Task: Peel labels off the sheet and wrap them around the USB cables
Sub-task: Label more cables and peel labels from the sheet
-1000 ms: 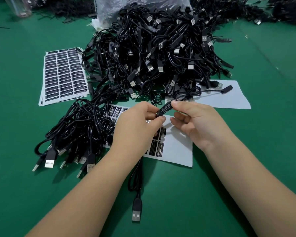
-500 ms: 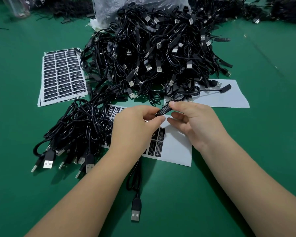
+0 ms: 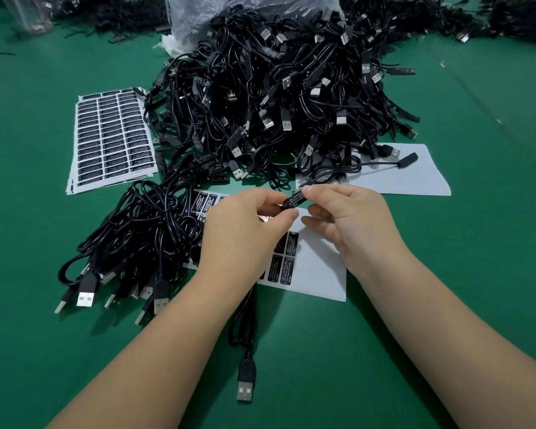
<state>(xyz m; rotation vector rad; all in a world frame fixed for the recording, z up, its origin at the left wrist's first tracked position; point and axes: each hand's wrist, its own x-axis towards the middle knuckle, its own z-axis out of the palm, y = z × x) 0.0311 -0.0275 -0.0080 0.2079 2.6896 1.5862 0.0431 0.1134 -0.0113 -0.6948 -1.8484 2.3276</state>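
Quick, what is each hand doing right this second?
Left hand: fingers pinch the labelled controller piece of a USB cable.
Right hand: thumb and forefinger pinch the other end of the same piece.

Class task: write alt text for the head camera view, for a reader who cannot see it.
Two hands, left hand and right hand, pinch a black label around a USB cable above a label sheet on a green table. A cable pile lies behind, a full sheet at left.
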